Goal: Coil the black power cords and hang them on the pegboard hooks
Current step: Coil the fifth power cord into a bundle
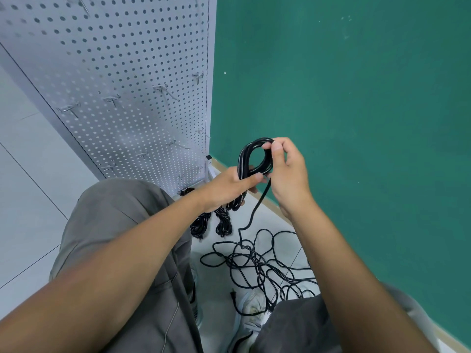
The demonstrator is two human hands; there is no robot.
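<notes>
My right hand [285,171]: fingers pinch top of coil [254,159]. My left hand [226,186]: fingers wrapped round coil's lower bundle, thumb across. Coil long axis near vertical, between both hands. Loose tail [257,205] drops below right hand to tangle [257,263] on floor. Pegboard hooks [160,88] up-left, nearer left hand.

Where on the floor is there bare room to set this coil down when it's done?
Bare tile lies left of the pegboard base and the grey trouser leg. It is crowded between the feet: the loose tangle covers the floor by the green wall, and two finished bundles lie at the pegboard's foot.
</notes>
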